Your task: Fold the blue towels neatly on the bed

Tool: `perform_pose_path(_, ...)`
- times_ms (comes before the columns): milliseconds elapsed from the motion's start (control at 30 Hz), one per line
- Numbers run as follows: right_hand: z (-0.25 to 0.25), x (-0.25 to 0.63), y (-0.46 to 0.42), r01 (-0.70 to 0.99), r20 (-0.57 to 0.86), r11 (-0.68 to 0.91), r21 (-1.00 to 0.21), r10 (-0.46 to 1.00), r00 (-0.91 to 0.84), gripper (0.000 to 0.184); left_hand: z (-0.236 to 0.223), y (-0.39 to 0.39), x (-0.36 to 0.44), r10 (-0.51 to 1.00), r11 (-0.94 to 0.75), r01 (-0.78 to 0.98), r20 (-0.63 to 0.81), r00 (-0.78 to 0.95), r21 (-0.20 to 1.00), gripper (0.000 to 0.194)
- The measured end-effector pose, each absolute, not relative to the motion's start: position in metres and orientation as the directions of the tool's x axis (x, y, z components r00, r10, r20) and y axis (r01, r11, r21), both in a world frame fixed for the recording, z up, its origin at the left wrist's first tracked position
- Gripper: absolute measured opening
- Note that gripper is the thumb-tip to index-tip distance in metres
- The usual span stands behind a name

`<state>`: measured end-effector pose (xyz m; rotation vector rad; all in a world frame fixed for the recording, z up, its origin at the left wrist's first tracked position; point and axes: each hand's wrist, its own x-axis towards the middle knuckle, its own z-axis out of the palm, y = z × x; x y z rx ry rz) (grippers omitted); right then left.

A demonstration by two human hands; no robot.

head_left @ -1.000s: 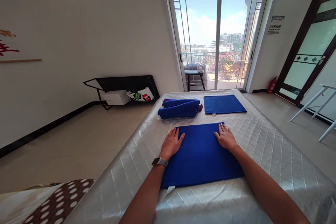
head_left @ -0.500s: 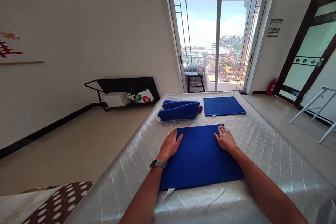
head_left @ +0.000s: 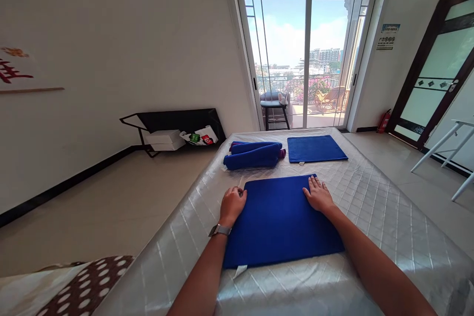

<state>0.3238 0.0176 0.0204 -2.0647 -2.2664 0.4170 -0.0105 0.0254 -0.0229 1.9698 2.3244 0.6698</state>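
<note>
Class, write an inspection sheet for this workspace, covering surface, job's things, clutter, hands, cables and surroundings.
Surface: mattress under a shiny, wrinkled cover.
Job's things: near blue cloth spread flat; far blue cloth also flat; blue bundle to its left.
Clutter: spotted brown fabric at lower left.
Hands: right hand flat on the near cloth's far right corner; left hand curled at its left edge, grip unclear.
Cables: nothing seen.
Surroundings: sliding glass door, white boxes, fire extinguisher.

Head-worn camera, close above mattress (head_left: 374,202), facing forward, down.
</note>
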Motion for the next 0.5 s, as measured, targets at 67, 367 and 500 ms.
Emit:
perform_pose_path(67, 0.021, 0.323, 0.017, 0.971, -0.148, 0.075, -0.225, 0.983, -0.11, 0.07, -0.025, 0.027, -0.01, 0.941, 0.133, 0.93, 0.251, -0.227, 0.343, 0.039)
perform_pose_path(367, 0.022, 0.324, 0.016, 0.969, -0.154, 0.074, -0.235, 0.982, -0.112, 0.07, -0.028, 0.035, -0.013, 0.93, 0.161, 0.905, 0.247, -0.273, 0.394, 0.032)
perform_pose_path(500, 0.021, 0.325, 0.017, 0.969, -0.145, 0.075, -0.237, 0.983, -0.112, 0.07, -0.03, 0.036, -0.014, 0.926, 0.158, 0.898, 0.253, -0.279, 0.412, 0.03)
